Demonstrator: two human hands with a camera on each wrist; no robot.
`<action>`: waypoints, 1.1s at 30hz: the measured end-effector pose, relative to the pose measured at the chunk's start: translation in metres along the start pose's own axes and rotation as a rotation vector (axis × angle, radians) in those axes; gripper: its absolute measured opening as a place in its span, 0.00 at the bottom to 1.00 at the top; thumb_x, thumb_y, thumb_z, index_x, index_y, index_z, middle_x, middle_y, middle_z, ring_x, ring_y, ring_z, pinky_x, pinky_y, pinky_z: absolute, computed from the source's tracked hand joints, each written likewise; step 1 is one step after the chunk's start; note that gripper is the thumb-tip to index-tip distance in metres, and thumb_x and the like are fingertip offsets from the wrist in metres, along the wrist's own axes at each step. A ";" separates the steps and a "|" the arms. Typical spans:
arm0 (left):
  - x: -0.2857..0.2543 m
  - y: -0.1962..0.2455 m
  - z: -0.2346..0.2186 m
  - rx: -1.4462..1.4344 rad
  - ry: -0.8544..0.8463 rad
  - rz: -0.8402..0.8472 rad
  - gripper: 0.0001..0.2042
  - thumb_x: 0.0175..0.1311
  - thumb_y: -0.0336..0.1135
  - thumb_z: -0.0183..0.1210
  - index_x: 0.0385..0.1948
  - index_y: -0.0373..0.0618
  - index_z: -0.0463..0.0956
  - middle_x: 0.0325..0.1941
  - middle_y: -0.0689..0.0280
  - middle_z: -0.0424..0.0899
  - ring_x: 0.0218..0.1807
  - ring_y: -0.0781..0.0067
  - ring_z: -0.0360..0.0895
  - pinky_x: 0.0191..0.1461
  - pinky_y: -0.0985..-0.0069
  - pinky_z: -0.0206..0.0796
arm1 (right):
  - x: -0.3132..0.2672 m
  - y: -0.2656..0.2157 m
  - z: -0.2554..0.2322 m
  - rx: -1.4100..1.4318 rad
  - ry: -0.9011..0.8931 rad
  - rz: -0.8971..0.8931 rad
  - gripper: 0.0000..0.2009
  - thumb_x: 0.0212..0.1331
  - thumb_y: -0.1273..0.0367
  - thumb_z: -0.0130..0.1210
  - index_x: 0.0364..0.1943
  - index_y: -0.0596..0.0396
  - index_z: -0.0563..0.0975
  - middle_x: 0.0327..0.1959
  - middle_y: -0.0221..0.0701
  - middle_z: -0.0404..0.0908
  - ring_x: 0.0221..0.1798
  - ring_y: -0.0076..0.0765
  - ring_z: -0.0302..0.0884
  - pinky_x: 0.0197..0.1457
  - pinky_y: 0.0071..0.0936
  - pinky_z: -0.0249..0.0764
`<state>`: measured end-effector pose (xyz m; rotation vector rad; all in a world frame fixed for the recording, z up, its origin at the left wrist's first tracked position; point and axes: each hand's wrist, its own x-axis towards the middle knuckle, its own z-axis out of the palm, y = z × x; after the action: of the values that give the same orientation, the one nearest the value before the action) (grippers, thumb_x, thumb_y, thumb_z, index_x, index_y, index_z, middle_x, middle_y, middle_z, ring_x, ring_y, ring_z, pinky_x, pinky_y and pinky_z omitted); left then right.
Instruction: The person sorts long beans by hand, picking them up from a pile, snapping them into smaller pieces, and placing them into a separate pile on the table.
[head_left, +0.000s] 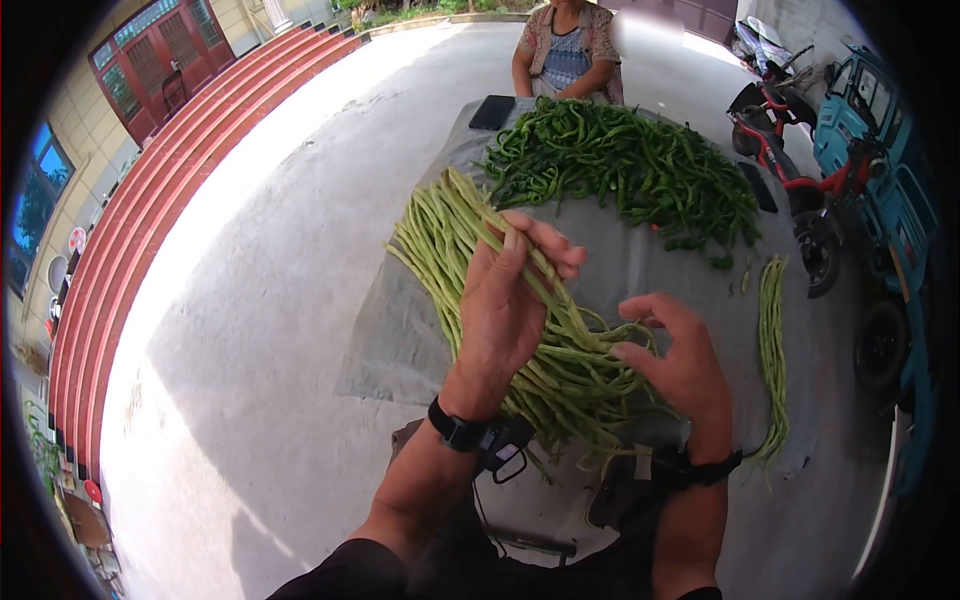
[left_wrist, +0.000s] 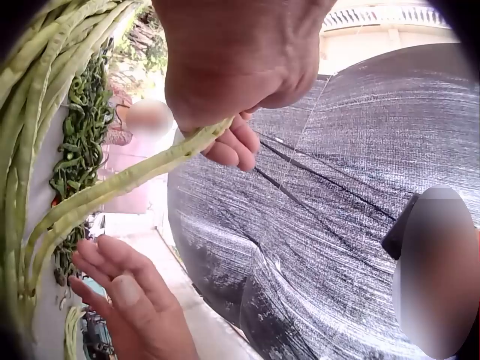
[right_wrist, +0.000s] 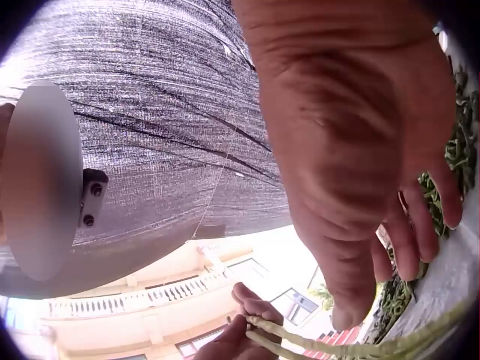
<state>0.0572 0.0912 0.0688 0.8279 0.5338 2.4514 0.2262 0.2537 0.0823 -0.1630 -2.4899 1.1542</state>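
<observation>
In the head view my left hand [head_left: 505,305] pinches a couple of long green beans [left_wrist: 127,176] near their ends, thumb against fingers. Beneath it spreads a big heap of long beans [head_left: 440,240], slanting across the near side of the grey cloth. My right hand [head_left: 680,355] is at the heap's right end, with thumb and fingers apart and nothing between them. The left wrist view shows that right hand's fingers [left_wrist: 124,270] loosely spread beside the hanging beans. A smaller bundle of long beans [head_left: 772,350] lies apart on the right of the cloth.
A broad pile of green peppers [head_left: 620,165] covers the far side of the grey cloth [head_left: 375,350]. Dark phones lie at its left [head_left: 492,112] and right edges. A person [head_left: 567,55] sits beyond. Red steps [head_left: 190,170] rise at left; a blue vehicle [head_left: 880,150] stands right.
</observation>
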 end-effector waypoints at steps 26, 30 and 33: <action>-0.014 -0.014 0.034 0.323 -0.277 -0.060 0.09 0.85 0.40 0.45 0.50 0.45 0.69 0.63 0.46 0.79 0.78 0.39 0.66 0.80 0.50 0.59 | 0.009 -0.045 0.060 -0.076 0.424 -0.269 0.20 0.59 0.76 0.66 0.55 0.58 0.75 0.53 0.45 0.76 0.45 0.57 0.83 0.42 0.46 0.81; -0.014 -0.017 0.033 0.364 -0.311 -0.069 0.14 0.83 0.44 0.50 0.53 0.41 0.71 0.67 0.46 0.77 0.78 0.46 0.67 0.80 0.54 0.58 | 0.011 -0.042 0.059 -0.035 0.476 -0.304 0.19 0.56 0.75 0.67 0.51 0.58 0.74 0.49 0.45 0.76 0.38 0.54 0.83 0.36 0.44 0.80; -0.019 -0.012 0.040 0.445 -0.300 -0.170 0.25 0.81 0.50 0.53 0.66 0.38 0.68 0.72 0.46 0.73 0.77 0.50 0.68 0.79 0.56 0.59 | 0.010 -0.046 0.046 -0.015 0.438 -0.226 0.17 0.58 0.74 0.68 0.49 0.59 0.75 0.43 0.41 0.78 0.33 0.43 0.83 0.33 0.36 0.79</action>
<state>0.0998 0.0981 0.0837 1.2434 1.0063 2.0290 0.2018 0.1936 0.0930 -0.1198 -2.0708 0.8950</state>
